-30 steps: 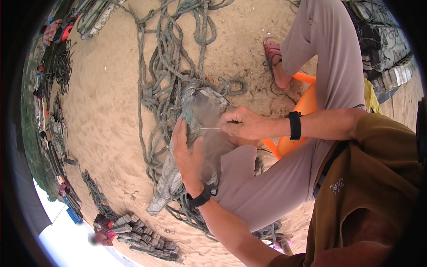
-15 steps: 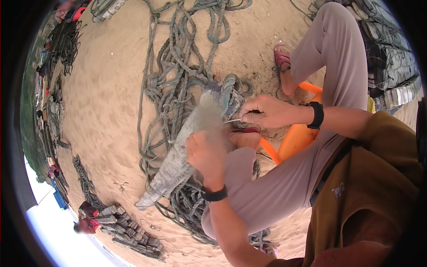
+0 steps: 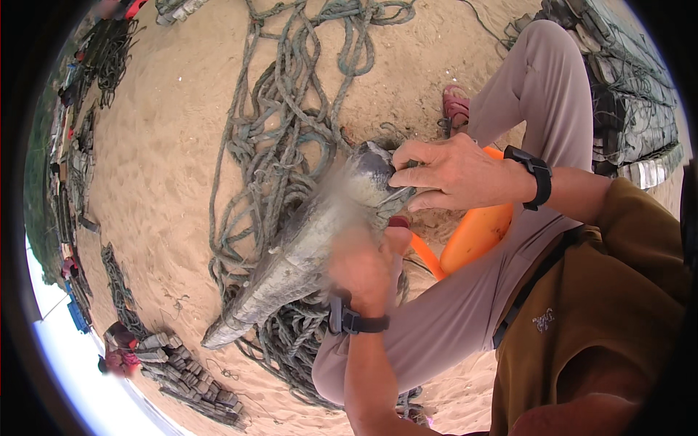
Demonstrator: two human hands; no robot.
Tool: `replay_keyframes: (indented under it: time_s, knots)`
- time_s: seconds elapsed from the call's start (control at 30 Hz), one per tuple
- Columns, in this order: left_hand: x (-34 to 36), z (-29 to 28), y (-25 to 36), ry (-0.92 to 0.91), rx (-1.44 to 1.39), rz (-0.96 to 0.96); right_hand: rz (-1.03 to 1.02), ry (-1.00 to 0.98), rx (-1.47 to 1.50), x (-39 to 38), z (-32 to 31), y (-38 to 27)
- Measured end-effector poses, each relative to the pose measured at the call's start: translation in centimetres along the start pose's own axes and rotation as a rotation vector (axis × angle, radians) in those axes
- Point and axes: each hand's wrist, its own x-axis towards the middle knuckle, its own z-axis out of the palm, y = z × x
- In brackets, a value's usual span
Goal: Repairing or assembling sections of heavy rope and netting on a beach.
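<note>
A long, tapering grey-white bundle (image 3: 283,280), which looks wrapped in sheeting, lies slantwise in front of me. Its dark rounded end (image 3: 371,166) is under my right hand (image 3: 454,173). That hand's fingers are bent against the end, and a thin metal rod (image 3: 396,195) shows just below them, partly hidden. Along the bundle's near side is my left hand (image 3: 361,270), its fingers smeared by motion, so its grip does not show. Behind and under the bundle spreads a tangle of grey-green rope (image 3: 287,109).
Between my legs sits an orange plastic object (image 3: 476,236). Stacked grey blocks (image 3: 632,123) tied with cord stand at the right. More blocks (image 3: 196,378) lie at the lower left near another person (image 3: 120,352). Sand (image 3: 160,182) surrounds the rope.
My right hand has moved onto the bundle's rounded end, bringing the rod close against it. My left hand has shifted slightly right and down along the bundle. The whole view has shifted a little.
</note>
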Motion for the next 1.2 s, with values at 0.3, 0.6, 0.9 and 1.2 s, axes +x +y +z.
replay_keyframes:
  time_s: [0.3,0.6,0.9,1.2]
  knots:
    - [-0.8,0.3,0.3,-0.006,-0.016,-0.028,-0.070,-0.044,-0.278,-3.4,2.6,-3.0]
    - [-0.8,-1.3,0.7,-0.223,-0.683,-0.513,0.157,0.100,0.063,-4.9,5.3,-5.4]
    - [1.3,-2.8,4.4,-0.275,-0.728,-0.850,0.353,0.198,0.446,-5.2,7.0,-6.7]
    - [0.3,-3.6,1.6,-0.277,-0.758,-0.633,0.549,0.203,0.772,-4.2,6.1,-4.2]
